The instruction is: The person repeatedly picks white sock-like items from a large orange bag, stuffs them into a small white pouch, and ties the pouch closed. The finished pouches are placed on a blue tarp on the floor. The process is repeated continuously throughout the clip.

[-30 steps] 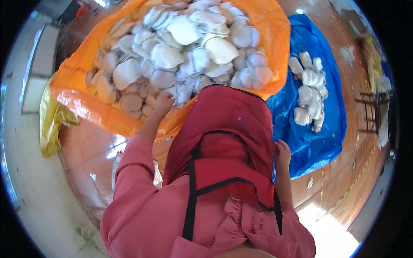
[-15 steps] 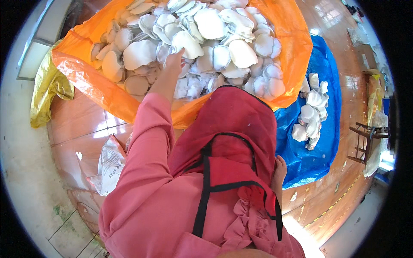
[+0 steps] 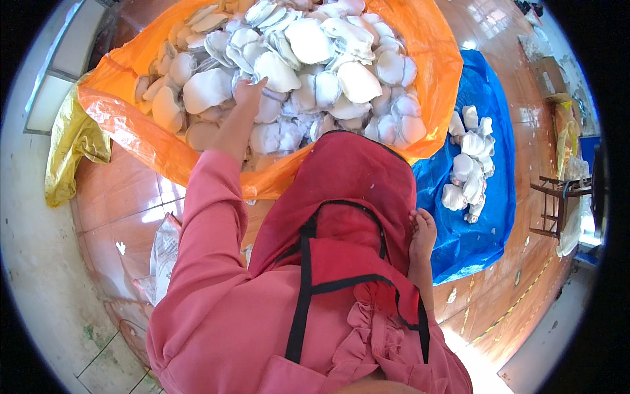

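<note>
A heap of rounded, flat white fabric pads [image 3: 308, 41] lies on a large orange plastic sheet [image 3: 433, 65] in front of me. My left hand [image 3: 249, 94] reaches into the near left part of this heap. Its fingers touch the pads, one digit is stretched out to the right, and some fingertips are hidden. No pad is lifted. My right hand [image 3: 422, 230] is beside the right edge of the red cloth with black trim [image 3: 367, 164] over my lap. The fingers there are curled, and what they hold, if anything, cannot be made out.
On the right, small white bundled pieces [image 3: 469, 164] lie on a blue plastic sheet [image 3: 485, 243]. A yellow plastic bag [image 3: 69, 151] rests by the left wall. Next to my left arm is a white sack [image 3: 164, 256]. A wooden stool [image 3: 554, 203] stands far right.
My left hand has moved a little left over the pads. The right hand has risen forward along the edge of the red cloth, and more of it shows. The view has shifted slightly.
</note>
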`<state>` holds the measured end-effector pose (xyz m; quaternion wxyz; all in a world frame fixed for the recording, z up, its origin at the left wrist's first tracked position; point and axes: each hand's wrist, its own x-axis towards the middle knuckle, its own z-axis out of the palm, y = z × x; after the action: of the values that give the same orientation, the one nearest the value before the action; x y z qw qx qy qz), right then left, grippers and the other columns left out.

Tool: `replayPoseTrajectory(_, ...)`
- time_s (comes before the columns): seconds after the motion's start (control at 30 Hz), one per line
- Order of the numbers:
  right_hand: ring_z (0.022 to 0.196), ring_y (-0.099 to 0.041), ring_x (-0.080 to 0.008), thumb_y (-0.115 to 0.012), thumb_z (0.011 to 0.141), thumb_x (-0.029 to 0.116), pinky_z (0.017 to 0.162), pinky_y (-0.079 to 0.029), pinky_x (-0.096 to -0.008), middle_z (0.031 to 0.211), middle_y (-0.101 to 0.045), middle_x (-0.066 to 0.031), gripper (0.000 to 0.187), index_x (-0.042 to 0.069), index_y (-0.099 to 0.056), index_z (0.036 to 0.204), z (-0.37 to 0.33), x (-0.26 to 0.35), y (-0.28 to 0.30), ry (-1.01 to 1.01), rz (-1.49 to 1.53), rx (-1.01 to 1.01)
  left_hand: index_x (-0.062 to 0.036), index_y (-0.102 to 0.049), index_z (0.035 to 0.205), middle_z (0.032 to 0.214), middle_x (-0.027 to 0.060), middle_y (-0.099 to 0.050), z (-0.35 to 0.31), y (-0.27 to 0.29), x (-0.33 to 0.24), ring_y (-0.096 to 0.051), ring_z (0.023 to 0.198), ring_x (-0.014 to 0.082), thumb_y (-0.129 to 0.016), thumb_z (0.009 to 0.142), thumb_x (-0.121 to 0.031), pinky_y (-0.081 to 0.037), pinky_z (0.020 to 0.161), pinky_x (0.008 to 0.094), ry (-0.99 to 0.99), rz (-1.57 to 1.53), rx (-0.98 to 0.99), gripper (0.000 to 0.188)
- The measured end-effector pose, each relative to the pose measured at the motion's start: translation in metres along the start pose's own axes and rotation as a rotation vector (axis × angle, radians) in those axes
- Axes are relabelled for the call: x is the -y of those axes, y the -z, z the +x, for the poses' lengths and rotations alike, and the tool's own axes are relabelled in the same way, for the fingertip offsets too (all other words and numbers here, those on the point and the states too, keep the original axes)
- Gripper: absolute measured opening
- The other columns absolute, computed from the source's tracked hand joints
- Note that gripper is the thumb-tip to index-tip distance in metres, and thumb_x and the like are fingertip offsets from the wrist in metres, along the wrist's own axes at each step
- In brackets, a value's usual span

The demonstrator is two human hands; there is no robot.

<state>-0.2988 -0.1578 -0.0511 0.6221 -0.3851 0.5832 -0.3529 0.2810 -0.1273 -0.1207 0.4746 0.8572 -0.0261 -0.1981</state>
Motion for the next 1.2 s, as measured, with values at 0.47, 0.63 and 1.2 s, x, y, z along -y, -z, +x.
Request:
replayPoseTrajectory(0.47, 0.087, -0.064, -0.0155, -0.054, 0.094, 0.005, 0.082, -0.051, -0.0243, 0.101, -0.068, -0.0098, 0.023, -0.002, -0.06, 0.115, -0.013, -0.009, 0.026, 0.003, -0.029, -0.063, 0.0073, -0.051, 0.129, 0.118, 0.0186, -0.063, 0.001, -0.04, -0.026, -0.063, 0.103, 0.0301, -0.085, 0.065, -0.026, -0.051, 0.084, 0.0387, 0.092, -0.187, -0.016, 0.079)
replayPoseTrajectory(0.63, 0.088, -0.063, -0.0141, -0.054, 0.093, 0.005, 0.082, -0.049, -0.0239, 0.101, -0.069, -0.0086, 0.022, -0.001, -0.062, 0.112, -0.008, -0.008, 0.02, 0.0, -0.029, -0.041, 0.0032, -0.055, 0.123, 0.115, 0.0157, -0.063, -0.013, -0.01, -0.032, -0.063, 0.1, 0.0296, -0.081, 0.065, -0.02, -0.051, 0.082, 0.0388, 0.022, -0.438, -0.019, 0.068)
replayPoseTrajectory(1.2, 0.087, -0.064, -0.012, -0.055, 0.095, 0.007, 0.077, -0.052, -0.0231, 0.101, -0.069, -0.007, 0.021, 0.003, -0.062, 0.114, 0.01, 0.009, -0.008, -0.007, 0.02, 0.032, -0.0042, -0.054, 0.126, 0.11, 0.0088, -0.063, -0.085, 0.118, -0.017, -0.064, 0.096, 0.0224, -0.076, 0.075, -0.011, -0.054, 0.073, 0.0334, 0.177, -0.536, 0.142, 0.056)
